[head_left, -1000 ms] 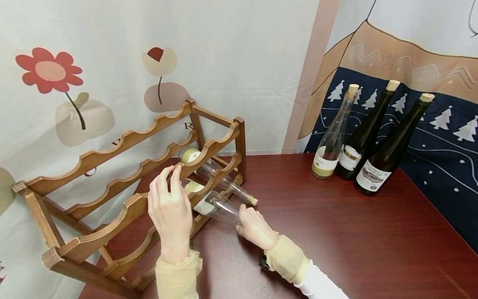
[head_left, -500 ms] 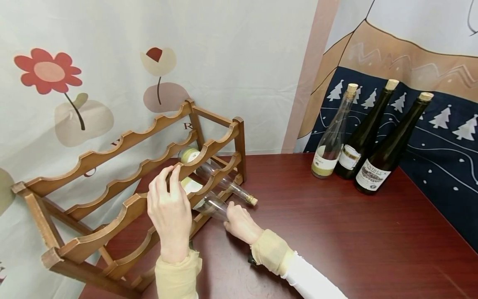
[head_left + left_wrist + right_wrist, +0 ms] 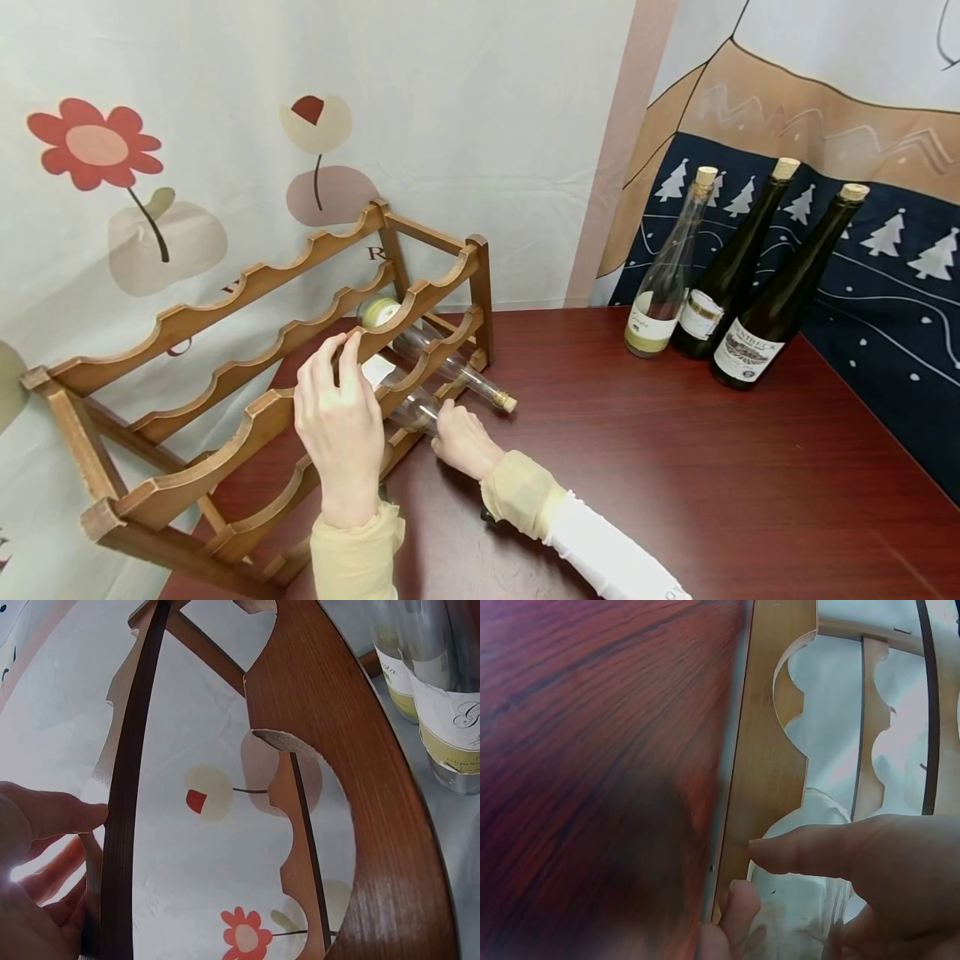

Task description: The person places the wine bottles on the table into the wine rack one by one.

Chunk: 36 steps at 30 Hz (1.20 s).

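Right hand (image 3: 465,440): low over the bench (image 3: 675,467), just in front of the wooden rack (image 3: 481,308), with the forearm entering from the lower right and angled toward the upper left. The fingers and thumb are curled round the neck end of a clear bottle (image 3: 414,408); the grip is narrow. A yellow cuff (image 3: 521,493) and a white sleeve (image 3: 607,542) cover wrist and forearm.

Left hand (image 3: 341,417): raised, forearm nearly straight ahead, back of the hand toward the head camera. It grips the top front rail (image 3: 262,417), fingers reaching over the upper edge; the left wrist view shows a digit's tip against the wood.

Held bottle: partly inside the rack at the lowest tier, passing below the middle front rail. It lies on its side, long axis running from back left to front right, crosswise to the rails. The base points into the rack and the neck points out toward the right hand, which hides the mouth. Whether it lies fully level cannot be determined.

A second clear bottle (image 3: 465,375) lies just beside it, to the right, on a nearly parallel axis, corked neck outward. Well apart at the right, one clear bottle with a cork (image 3: 660,292) and two dark green bottles (image 3: 787,292) stand close together.
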Tool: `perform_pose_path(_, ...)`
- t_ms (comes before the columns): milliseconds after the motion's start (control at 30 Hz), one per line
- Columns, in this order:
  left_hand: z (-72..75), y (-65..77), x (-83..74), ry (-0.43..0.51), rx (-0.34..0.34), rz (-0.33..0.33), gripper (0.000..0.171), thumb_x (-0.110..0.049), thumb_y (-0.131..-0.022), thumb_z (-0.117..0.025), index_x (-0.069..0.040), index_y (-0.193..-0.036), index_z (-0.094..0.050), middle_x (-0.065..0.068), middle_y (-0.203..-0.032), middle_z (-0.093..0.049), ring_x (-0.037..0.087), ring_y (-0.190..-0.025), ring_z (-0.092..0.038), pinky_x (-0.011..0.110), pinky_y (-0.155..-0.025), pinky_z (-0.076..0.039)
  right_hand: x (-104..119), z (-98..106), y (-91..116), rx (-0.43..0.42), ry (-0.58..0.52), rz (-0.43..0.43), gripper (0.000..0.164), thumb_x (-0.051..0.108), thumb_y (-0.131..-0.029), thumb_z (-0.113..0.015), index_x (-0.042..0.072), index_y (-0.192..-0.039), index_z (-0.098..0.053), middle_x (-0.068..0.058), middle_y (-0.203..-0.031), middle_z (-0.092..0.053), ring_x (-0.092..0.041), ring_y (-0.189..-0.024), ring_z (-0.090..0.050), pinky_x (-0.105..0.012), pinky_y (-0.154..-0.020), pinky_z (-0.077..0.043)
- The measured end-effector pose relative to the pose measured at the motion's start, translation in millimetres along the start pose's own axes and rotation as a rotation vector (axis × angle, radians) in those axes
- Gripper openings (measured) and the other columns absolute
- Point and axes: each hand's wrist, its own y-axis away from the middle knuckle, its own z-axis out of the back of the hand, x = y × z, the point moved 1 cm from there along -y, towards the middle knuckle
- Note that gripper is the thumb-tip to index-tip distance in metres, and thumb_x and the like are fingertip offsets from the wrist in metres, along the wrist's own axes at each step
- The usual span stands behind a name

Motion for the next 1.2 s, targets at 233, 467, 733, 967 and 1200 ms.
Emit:
perform_pose_path(233, 0.1, -0.2, -0.1, 0.0, -0.005, -0.006, 0.028, 0.002, -0.092, -0.05, -0.005, -0.116, -0.064, 0.015, -0.114, -0.061, 0.038, -0.097, -0.055, 0.046, -0.074, -0.045, 5.8, -4.1, -8.1, 0.019, -0.005, -0.039, 0.035, 0.013, -0.074, -0.069, -0.004, -0.1, -0.052, -0.019, -0.081, -0.066, -0.033, -0.073, -0.068, -0.039, -0.06, -0.054)
perform_pose_path(467, -0.6, -0.6, -0.6, -0.001, -0.011, -0.012, 0.028, 0.002, -0.092, -0.05, -0.005, -0.116, -0.064, 0.015, -0.114, -0.061, 0.038, -0.097, -0.055, 0.045, -0.075, -0.045, 9.0, -2.4, -10.6, 0.039, 0.0, -0.064, 0.037, 0.014, -0.074, -0.07, -0.005, -0.102, -0.053, -0.02, -0.084, -0.067, -0.033, -0.077, -0.069, -0.039, -0.063, -0.055)
perform_pose_path(733, -0.6, 0.5, 0.5, -0.003, -0.008, -0.007, 0.028, 0.002, -0.092, -0.051, -0.005, -0.116, -0.064, 0.015, -0.114, -0.061, 0.037, -0.097, -0.055, 0.046, -0.077, -0.046, 8.1, -5.7, -11.5, 0.038, -0.031, -0.076, 0.035, 0.014, -0.075, -0.07, -0.004, -0.1, -0.053, -0.021, -0.085, -0.068, -0.034, -0.078, -0.069, -0.04, -0.064, -0.055)
perform_pose_path(967, -1.1, 0.7, 0.2, 0.002, -0.01, -0.006, 0.027, 0.001, -0.093, -0.05, -0.005, -0.116, -0.064, 0.014, -0.115, -0.061, 0.037, -0.098, -0.055, 0.046, -0.077, -0.046, 7.9, -14.2, -15.1, 0.008, -0.081, -0.068, 0.033, 0.015, -0.076, -0.068, -0.004, -0.098, -0.053, -0.022, -0.084, -0.067, -0.033, -0.075, -0.069, -0.039, -0.061, -0.054)
perform_pose_path(1200, -0.8, 0.4, 0.0, -0.005, -0.015, -0.011, 0.028, 0.002, -0.092, -0.05, -0.005, -0.116, -0.064, 0.014, -0.114, -0.061, 0.037, -0.097, -0.055, 0.045, -0.076, -0.046, 12.2, -10.8, -16.1, 0.026, -0.071, -0.083, 0.03, 0.016, -0.078, -0.07, -0.003, -0.095, -0.053, -0.022, -0.084, -0.068, -0.034, -0.076, -0.069, -0.04, -0.062, -0.055)
